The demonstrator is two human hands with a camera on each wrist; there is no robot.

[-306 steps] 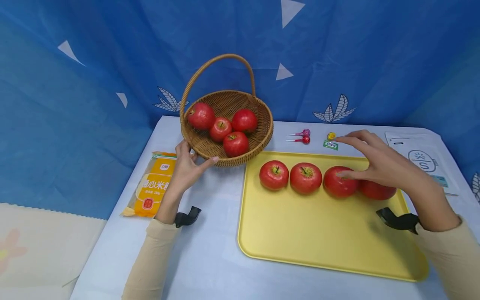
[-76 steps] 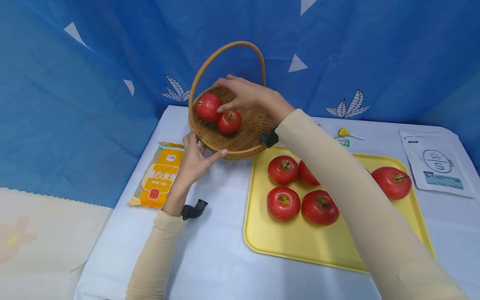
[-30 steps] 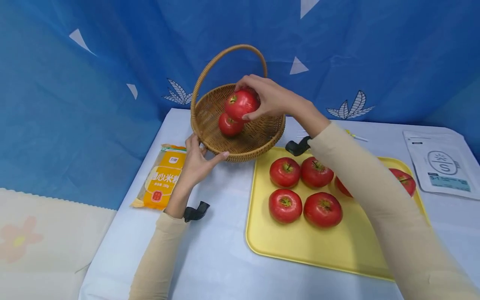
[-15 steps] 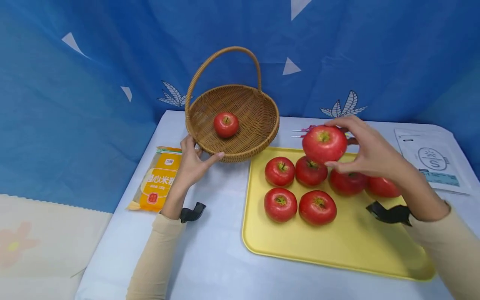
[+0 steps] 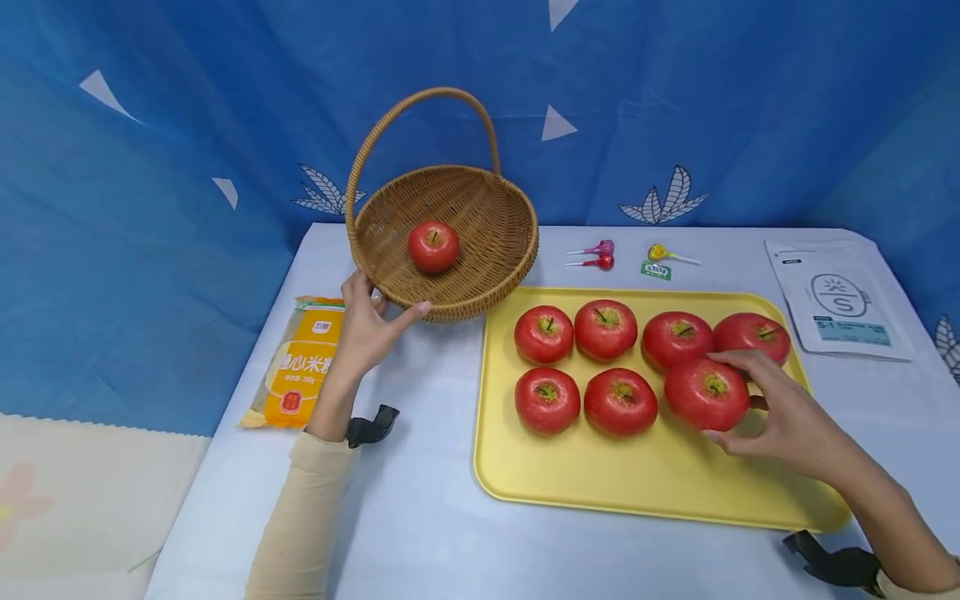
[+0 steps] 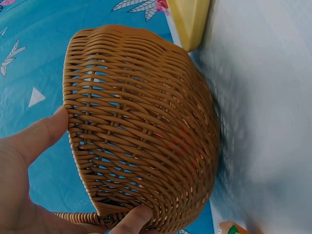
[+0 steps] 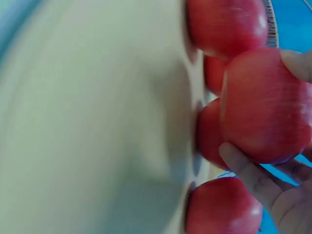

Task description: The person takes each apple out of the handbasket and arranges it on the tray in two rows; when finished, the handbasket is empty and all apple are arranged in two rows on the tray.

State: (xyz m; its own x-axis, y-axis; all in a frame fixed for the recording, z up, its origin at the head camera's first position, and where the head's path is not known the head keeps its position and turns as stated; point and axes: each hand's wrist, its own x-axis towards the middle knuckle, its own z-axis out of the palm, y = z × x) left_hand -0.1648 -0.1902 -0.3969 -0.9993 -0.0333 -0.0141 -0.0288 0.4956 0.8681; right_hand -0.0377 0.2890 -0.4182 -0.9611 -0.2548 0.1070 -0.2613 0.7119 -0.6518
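My left hand (image 5: 367,329) grips the near left rim of a wicker basket (image 5: 487,275), thumb along the rim and fingers under its side. The basket leans toward me, its tall handle upright. One red apple (image 5: 433,247) lies inside. My right hand (image 5: 783,417) holds another apple (image 5: 707,394) by its sides, low over the yellow tray (image 5: 637,479). In the right wrist view that held apple (image 7: 263,107) stands out from the tray surface, with other apples behind it. Several apples (image 5: 606,330) sit on the tray in a back row, with two more in front at the left.
An orange noodle packet (image 5: 303,362) lies left of my left forearm. Behind the tray are two lollipops (image 5: 602,247), a yellow lollipop (image 5: 658,252) and a small green wrapper (image 5: 656,270). A white pouch (image 5: 840,296) lies at the right. A blue curtain (image 5: 675,100) hangs behind the table.
Apples have moved one by one from basket to tray, leaving one in the basket. My right hand has carried the latest apple from the basket down toward the tray's front row. The left hand keeps its grip.
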